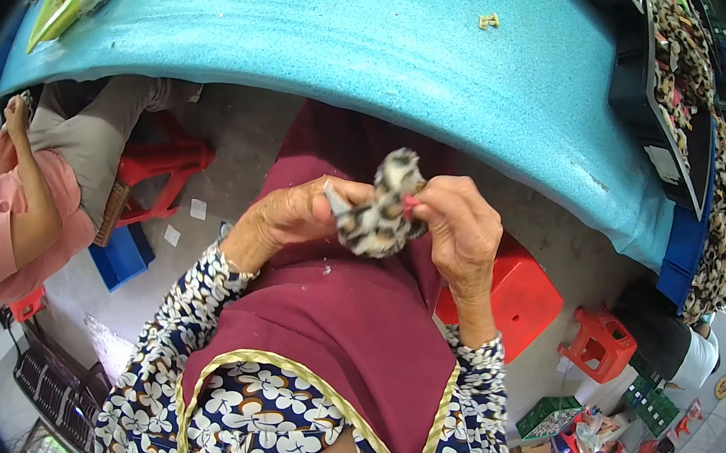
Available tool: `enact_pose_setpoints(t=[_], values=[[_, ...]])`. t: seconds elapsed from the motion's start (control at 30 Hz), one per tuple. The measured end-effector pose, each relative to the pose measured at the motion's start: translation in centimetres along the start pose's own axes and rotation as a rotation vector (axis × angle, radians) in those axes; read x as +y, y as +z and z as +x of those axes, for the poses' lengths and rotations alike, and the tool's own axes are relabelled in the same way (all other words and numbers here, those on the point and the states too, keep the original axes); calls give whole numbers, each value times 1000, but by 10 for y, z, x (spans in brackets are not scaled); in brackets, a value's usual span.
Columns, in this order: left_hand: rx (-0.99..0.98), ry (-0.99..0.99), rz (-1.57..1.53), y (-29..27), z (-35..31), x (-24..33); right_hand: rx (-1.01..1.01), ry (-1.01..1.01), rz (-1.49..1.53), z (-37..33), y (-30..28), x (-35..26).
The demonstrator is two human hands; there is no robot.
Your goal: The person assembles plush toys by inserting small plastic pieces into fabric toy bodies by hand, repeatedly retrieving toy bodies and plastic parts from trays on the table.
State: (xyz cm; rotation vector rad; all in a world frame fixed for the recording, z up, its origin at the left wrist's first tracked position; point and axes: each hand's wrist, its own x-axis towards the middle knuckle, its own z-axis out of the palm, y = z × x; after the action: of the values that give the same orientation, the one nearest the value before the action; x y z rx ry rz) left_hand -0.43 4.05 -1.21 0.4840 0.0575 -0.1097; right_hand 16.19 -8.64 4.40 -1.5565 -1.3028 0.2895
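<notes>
Above my lap, both hands hold a small plush piece (376, 228) with white, tan and black spotted fur. A narrower part of it sticks up at the top. My left hand (293, 211) grips its left side, fingers partly hidden behind the fur. By the left thumb shows a pale, pointed bit (333, 198), whose kind I cannot make out. On the right side of the plush, my right hand (463, 227) pinches with thumb and fingers at a small pinkish-red bit (410, 205). The maroon apron (327, 303) lies beneath.
A blue-covered table (358, 38) curves ahead, with a small yellowish piece (489, 22) on it. Dark and blue crates (686, 263) heaped with spotted plush pieces stand right. A green tray (62, 0) sits far left. Red stools (515, 302) and a seated co-worker (33, 216) are nearby.
</notes>
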Motion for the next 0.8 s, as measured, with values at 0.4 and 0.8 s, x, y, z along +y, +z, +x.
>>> enact_pose_setpoints(t=[0.4,0.8], values=[[558,15,334,23,20,-5,136,290,-1,-23,-2,-5],[596,80,-45,31,25,-23,105,697,231,-25,14,-4]])
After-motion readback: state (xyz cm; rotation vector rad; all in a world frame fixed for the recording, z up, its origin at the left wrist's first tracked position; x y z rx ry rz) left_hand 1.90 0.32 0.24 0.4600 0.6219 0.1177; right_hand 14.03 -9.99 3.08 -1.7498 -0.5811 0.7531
